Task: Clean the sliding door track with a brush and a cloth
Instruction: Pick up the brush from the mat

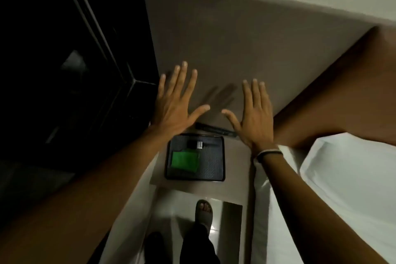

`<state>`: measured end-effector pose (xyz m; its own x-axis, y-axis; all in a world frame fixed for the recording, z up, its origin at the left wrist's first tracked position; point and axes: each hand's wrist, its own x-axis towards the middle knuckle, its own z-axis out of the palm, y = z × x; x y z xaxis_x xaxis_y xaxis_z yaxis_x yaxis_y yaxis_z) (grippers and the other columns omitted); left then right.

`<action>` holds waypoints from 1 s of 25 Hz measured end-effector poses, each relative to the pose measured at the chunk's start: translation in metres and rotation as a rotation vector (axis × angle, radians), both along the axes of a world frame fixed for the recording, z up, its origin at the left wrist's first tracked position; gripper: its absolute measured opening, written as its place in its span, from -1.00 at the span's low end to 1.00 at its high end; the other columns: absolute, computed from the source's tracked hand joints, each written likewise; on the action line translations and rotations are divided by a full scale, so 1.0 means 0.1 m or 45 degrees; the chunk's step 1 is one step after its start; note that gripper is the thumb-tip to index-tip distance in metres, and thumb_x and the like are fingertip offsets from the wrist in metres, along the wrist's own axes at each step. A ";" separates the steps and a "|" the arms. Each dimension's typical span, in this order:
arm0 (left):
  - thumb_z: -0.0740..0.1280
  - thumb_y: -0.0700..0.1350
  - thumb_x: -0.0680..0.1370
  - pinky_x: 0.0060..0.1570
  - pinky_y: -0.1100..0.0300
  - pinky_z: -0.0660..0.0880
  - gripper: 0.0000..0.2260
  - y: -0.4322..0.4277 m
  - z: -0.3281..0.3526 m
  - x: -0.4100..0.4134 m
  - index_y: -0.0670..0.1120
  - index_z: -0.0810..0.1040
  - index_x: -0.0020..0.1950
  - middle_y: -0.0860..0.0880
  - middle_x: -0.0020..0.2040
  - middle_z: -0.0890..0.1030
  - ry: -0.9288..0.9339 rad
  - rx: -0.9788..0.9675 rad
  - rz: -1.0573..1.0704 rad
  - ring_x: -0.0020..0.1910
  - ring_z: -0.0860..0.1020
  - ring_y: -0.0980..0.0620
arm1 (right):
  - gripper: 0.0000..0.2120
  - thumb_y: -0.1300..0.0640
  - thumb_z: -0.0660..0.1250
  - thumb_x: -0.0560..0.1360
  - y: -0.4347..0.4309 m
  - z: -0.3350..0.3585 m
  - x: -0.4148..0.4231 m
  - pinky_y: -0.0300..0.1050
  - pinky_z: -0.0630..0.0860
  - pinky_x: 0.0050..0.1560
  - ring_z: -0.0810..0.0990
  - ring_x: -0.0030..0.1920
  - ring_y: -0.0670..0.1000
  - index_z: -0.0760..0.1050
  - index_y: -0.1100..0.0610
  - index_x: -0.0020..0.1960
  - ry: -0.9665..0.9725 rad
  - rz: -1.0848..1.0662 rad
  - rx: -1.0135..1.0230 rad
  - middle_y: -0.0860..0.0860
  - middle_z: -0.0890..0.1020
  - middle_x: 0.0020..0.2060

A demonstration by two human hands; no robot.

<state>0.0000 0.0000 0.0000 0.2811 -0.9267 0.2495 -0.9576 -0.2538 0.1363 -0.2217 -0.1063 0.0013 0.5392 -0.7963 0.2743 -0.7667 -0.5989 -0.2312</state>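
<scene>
My left hand (175, 100) and my right hand (254, 113) are held out in front of me, backs up, fingers spread, holding nothing. Below them a dark tray (214, 169) lies on the floor by the brown wall. A folded green cloth (185, 162) rests in its left half. A small brush with a black head and a metal band (196, 144) lies at the tray's far edge. The dark sliding door (70, 66) fills the left side; its bottom track is in shadow and hard to make out.
A white mattress or bed (347, 188) runs along the right. A black bar-shaped object (214, 129) lies on the floor behind the tray. My sandalled foot (204, 212) stands on the glossy white floor tiles just before the tray.
</scene>
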 end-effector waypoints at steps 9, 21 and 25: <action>0.17 0.29 0.70 0.66 -0.22 0.23 -0.26 -0.23 -3.67 -0.31 -0.16 0.19 0.72 -0.25 0.74 0.16 0.380 0.534 0.088 0.73 0.15 -0.25 | -0.33 -0.27 0.22 0.64 -0.28 -3.60 -0.05 0.18 0.40 0.48 0.37 0.53 0.23 0.29 0.14 0.57 0.396 0.165 0.555 0.17 0.45 0.48; 0.32 -0.12 0.69 0.31 -0.16 0.51 -0.58 -0.91 -5.37 -0.23 -0.10 0.41 0.56 -0.15 0.49 0.42 0.306 0.753 0.079 0.46 0.42 -0.20 | -0.52 0.15 0.27 0.65 -0.87 -5.45 0.34 0.24 0.41 0.45 0.41 0.44 0.30 0.32 0.07 0.55 0.616 0.221 0.534 0.19 0.41 0.45; 0.37 -0.18 0.65 0.25 -0.19 0.52 -0.69 -1.01 -5.28 -0.19 -0.16 0.53 0.40 -0.19 0.40 0.45 0.365 0.744 0.099 0.36 0.49 -0.25 | -0.56 0.22 0.26 0.63 -0.94 -5.40 0.41 0.26 0.40 0.44 0.40 0.45 0.34 0.36 0.15 0.50 0.625 0.169 0.544 0.23 0.43 0.44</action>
